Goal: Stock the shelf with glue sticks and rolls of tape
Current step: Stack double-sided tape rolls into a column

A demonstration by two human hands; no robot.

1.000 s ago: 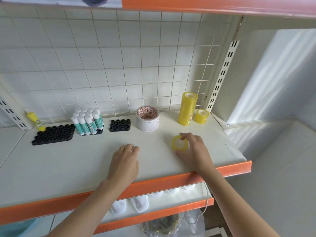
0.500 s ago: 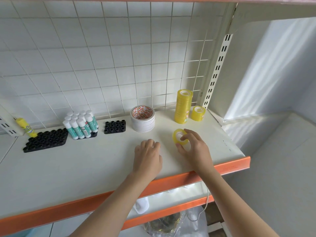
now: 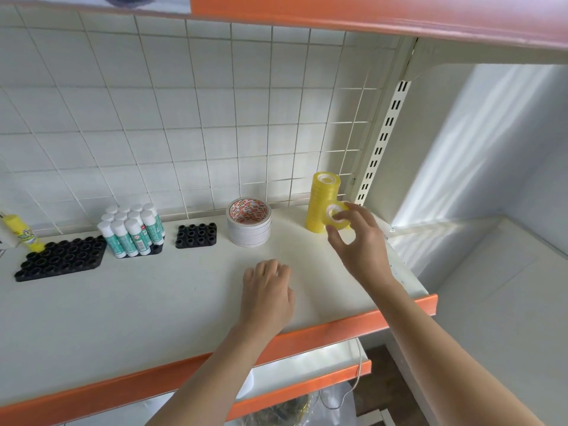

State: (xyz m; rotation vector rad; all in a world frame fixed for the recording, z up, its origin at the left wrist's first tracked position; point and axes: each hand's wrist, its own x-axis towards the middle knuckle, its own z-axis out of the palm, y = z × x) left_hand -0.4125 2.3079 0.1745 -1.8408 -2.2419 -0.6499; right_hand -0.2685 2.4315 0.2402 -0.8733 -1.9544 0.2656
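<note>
My right hand [image 3: 358, 245] pinches a small yellow tape roll [image 3: 336, 214] and holds it in the air just right of the tall stack of yellow tape rolls [image 3: 321, 201] at the back right of the white shelf [image 3: 153, 302]. My left hand [image 3: 267, 290] rests on the shelf near its front edge, fingers loosely curled and holding nothing. A stack of wide white tape rolls [image 3: 249, 222] stands mid-shelf. White-capped green glue sticks [image 3: 132, 230] stand in a black holder. A yellow glue stick [image 3: 21, 233] stands at the far left.
Two black holders with free holes lie on the shelf, a large holder [image 3: 61, 258] at the left and a small holder [image 3: 196, 235] beside the white tape. A wire grid backs the shelf. An orange-edged shelf hangs overhead, another sits below.
My right hand lifted the small yellow tape roll off the shelf and carried it back and right, up beside the tall yellow stack. My left hand shifted right along the shelf.
</note>
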